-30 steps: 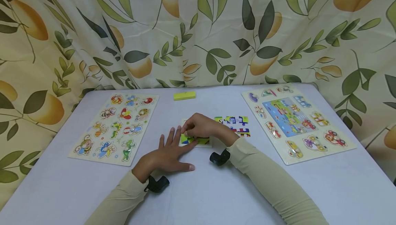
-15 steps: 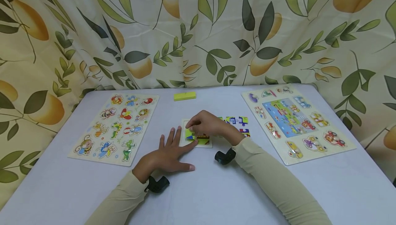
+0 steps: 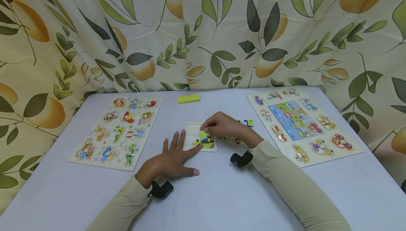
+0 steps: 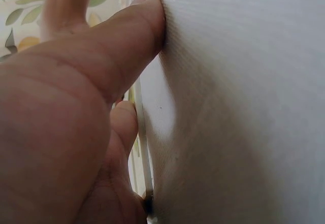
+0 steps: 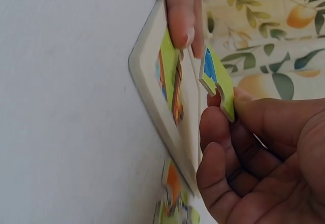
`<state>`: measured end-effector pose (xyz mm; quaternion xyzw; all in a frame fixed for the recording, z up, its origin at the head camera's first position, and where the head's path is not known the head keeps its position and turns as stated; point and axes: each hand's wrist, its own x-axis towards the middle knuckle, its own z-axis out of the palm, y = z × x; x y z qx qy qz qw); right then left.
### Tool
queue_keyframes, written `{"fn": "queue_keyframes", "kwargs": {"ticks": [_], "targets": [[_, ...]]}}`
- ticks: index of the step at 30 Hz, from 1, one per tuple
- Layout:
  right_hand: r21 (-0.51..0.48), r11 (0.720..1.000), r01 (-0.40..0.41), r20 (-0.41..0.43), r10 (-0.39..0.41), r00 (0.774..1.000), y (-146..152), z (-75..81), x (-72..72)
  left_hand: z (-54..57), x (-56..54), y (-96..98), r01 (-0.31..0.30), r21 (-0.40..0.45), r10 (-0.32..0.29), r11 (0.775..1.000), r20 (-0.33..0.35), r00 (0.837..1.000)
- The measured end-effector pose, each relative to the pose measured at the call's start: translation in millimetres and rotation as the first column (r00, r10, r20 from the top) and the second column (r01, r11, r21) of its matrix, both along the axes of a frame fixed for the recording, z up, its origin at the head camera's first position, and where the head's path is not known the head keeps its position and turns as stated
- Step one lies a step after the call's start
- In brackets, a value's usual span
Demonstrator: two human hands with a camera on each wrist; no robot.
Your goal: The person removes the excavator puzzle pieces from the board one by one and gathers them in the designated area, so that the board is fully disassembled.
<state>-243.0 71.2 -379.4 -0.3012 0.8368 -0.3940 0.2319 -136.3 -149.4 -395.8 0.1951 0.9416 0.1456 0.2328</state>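
Note:
My right hand point(image 3: 223, 125) pinches a green and blue jigsaw piece point(image 5: 217, 69) between thumb and fingers, lifted over a small white puzzle tray point(image 3: 190, 128). In the right wrist view the piece tilts beside the tray, its cut notch facing the fingers. Some joined pieces point(image 5: 168, 66) lie along the tray's near side. My left hand point(image 3: 171, 158) rests palm down with fingers spread. Its index fingertip reaches onto the tray's near part, while the thumb lies on the white cloth.
Loose jigsaw pieces point(image 3: 248, 122) lie right of the tray, partly hidden by the right hand. An insect peg board point(image 3: 144, 100) stands on the left, a vehicle board point(image 3: 295, 164) on the right. A yellow block point(image 3: 188, 99) sits at the back.
The right hand has moved rightward from the tray's left side, carrying the green and blue jigsaw piece and uncovering the tray's bare left part. The left hand has stayed in place.

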Motion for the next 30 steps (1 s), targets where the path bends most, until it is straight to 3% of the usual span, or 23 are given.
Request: {"fn": "queue_keyframes", "kwargs": {"ticks": [8,15,18,24,30], "targets": [[0.027,1.000,-0.008,0.040,0.007,0.999,20.5,4.3,-0.8,3.5,-0.1,1.3,0.007,0.000,-0.007,1.000,0.005,1.000],[0.042,0.996,-0.076,0.098,0.072,0.993,31.2,9.1,-0.6,4.6,0.3,1.9,0.003,-0.003,-0.003,1.000,0.010,1.000],[0.074,0.992,-0.101,0.100,0.093,0.991,34.6,11.0,-1.2,4.3,0.7,1.1,0.002,0.009,-0.002,1.000,0.011,1.000],[0.153,0.978,-0.141,0.188,0.111,0.976,39.5,14.6,1.3,2.2,1.1,-0.2,0.005,0.036,-0.006,0.999,0.010,1.000],[0.189,0.969,-0.160,0.182,0.126,0.975,41.6,16.4,3.0,1.3,0.5,0.5,0.006,0.022,-0.006,1.000,0.001,1.000]]}}
